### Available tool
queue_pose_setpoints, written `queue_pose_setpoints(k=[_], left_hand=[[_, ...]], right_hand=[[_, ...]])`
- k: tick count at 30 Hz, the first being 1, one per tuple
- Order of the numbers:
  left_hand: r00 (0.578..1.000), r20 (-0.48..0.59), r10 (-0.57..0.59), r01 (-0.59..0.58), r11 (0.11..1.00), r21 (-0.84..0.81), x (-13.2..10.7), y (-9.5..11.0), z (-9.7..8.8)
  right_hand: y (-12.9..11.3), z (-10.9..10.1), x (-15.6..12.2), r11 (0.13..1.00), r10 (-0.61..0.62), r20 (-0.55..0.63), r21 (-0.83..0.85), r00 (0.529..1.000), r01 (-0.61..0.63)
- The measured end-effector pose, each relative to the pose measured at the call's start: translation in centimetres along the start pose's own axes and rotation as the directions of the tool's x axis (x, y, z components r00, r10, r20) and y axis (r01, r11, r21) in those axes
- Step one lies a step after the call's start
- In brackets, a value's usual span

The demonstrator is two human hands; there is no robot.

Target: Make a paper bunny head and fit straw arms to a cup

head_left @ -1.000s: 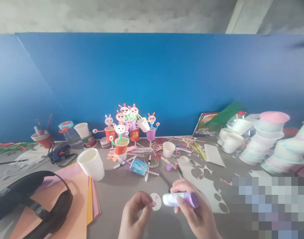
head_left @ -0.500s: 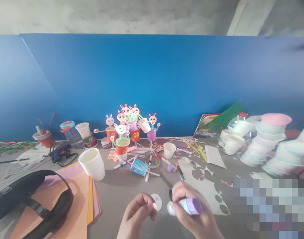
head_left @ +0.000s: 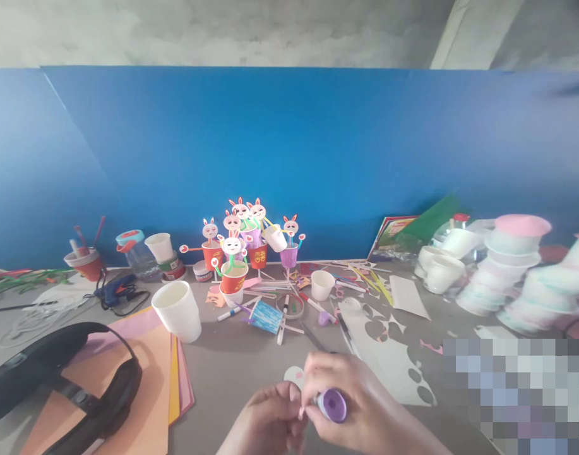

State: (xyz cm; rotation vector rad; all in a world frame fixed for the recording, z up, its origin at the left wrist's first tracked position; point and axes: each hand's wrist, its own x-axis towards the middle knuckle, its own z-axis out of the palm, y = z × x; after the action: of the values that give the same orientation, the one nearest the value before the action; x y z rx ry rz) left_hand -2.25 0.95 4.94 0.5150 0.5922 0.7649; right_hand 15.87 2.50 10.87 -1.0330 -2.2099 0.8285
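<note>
My right hand [head_left: 353,395] is closed around a glue stick [head_left: 334,405], whose purple end faces me. Pinched in the fingertips of my left hand [head_left: 270,414] is a small pink paper piece [head_left: 301,412]. Both hands meet low in the middle of the view, so the glue stick's far tip is hidden behind my fingers. Just beyond them a white paper disc [head_left: 293,375] with a pink spot lies on the table, partly covered by my hands. The scissors [head_left: 317,337] lie behind my right hand, their handles mostly hidden.
Bunny figures on cups [head_left: 233,273] stand at the back, with a blue-coloured cup [head_left: 266,317] lying before them. Stacked white cups [head_left: 177,313], coloured paper [head_left: 147,392] and a black headset [head_left: 123,385] are at left. Cut-out white paper [head_left: 388,360] lies at right.
My right hand has moved left with the glue stick and turned it, so it now meets the pink piece held by my left hand. The white disc is more covered.
</note>
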Motion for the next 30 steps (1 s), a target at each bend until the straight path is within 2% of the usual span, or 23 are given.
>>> queue_pose_setpoints(k=[3,5,7,13,16,20,25,30], left_hand=[[0.992,-0.049,0.116,-0.103,0.973,0.208,-0.3,0.1,-0.1],[0.971,-0.087,0.223,-0.172,0.904,0.391,-0.7,0.5,-0.1],[0.955,-0.075,0.285,-0.204,0.822,0.531,-1.3,1.1,0.1],[0.92,-0.023,0.391,-0.186,0.489,0.852,-2.3,2.6,1.6],[0.911,-0.014,0.413,-0.165,0.394,0.904,-2.3,2.8,2.0],[0.908,-0.001,0.419,-0.156,0.341,0.927,-2.2,2.8,2.1],[0.914,0.004,0.407,-0.149,0.327,0.933,-2.3,3.1,2.2],[0.933,0.011,0.36,-0.14,0.334,0.932,-2.1,3.2,2.2]], right_hand=[[0.0,-0.2,0.3,0.997,0.083,0.019,-0.001,0.996,-0.083],[0.0,-0.4,0.5,0.988,0.154,0.05,0.015,0.987,-0.155],[0.1,-0.6,0.8,0.976,0.208,0.089,0.045,0.974,-0.213],[0.4,-0.6,1.2,0.945,0.261,0.175,0.153,0.949,-0.288],[0.6,-0.5,1.3,0.929,0.271,0.214,0.196,0.938,-0.313],[1.0,-0.5,1.3,0.892,0.293,0.273,0.267,0.916,-0.365],[1.3,-0.6,1.4,0.867,0.291,0.328,0.306,0.899,-0.393],[1.5,-0.5,1.7,0.86,0.319,0.365,0.277,0.875,-0.429]])
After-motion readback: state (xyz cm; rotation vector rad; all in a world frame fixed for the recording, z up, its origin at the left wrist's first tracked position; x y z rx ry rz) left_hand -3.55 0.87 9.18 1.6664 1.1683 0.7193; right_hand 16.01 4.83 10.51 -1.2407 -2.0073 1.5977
